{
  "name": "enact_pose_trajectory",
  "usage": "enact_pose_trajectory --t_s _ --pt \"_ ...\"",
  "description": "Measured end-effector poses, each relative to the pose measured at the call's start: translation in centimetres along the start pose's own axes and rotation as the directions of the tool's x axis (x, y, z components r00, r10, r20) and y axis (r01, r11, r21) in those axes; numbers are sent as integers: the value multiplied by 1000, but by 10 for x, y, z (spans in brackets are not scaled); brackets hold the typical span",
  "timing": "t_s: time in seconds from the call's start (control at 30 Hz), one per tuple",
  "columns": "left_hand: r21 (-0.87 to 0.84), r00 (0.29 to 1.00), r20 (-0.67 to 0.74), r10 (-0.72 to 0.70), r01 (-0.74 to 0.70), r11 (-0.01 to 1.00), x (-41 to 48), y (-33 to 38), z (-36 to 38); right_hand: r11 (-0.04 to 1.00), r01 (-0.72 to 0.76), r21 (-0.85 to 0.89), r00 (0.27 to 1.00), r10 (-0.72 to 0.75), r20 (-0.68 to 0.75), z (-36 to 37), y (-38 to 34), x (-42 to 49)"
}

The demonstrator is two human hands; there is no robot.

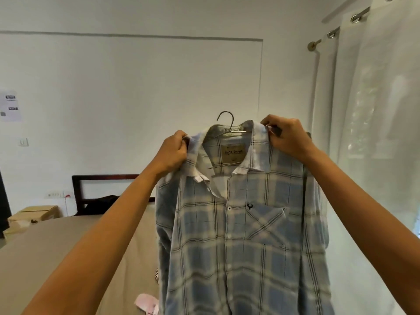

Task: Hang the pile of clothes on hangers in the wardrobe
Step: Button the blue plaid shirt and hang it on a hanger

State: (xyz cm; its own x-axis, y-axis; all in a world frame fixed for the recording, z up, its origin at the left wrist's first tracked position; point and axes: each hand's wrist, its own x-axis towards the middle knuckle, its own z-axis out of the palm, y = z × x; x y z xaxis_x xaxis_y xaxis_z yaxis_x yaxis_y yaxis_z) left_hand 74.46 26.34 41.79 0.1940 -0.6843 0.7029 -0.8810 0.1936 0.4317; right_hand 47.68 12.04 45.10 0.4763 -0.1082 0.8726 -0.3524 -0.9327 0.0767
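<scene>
A light blue and cream plaid shirt (pixel 245 242) hangs in front of me at chest height, its front facing me. A thin metal hanger (pixel 227 123) sits inside the collar, with its hook sticking up above the neck. My left hand (pixel 173 152) grips the shirt's left shoulder by the collar. My right hand (pixel 285 137) pinches the right shoulder by the collar edge. Both arms are raised. The wardrobe is not in view.
Below lies a bed with a beige sheet (pixel 56 251), a pink garment (pixel 146 303) and a striped item (pixel 156 275) on it. A dark headboard (pixel 102 178) stands behind, cardboard boxes (pixel 34 214) at left, white curtains (pixel 375 110) at right.
</scene>
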Motion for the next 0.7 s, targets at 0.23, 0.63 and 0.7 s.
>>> enact_pose_trajectory --t_s 0.23,0.63,0.7 --pt "76 993 118 27 -37 996 8 -5 -2 994 -31 -100 999 32 5 1 6 3" --pt "21 995 52 79 -81 997 -13 3 26 968 -248 29 969 247 26 21 12 -18" --pt "68 999 3 36 -36 997 -9 -3 23 924 -369 -100 918 346 -193 28 11 -36"
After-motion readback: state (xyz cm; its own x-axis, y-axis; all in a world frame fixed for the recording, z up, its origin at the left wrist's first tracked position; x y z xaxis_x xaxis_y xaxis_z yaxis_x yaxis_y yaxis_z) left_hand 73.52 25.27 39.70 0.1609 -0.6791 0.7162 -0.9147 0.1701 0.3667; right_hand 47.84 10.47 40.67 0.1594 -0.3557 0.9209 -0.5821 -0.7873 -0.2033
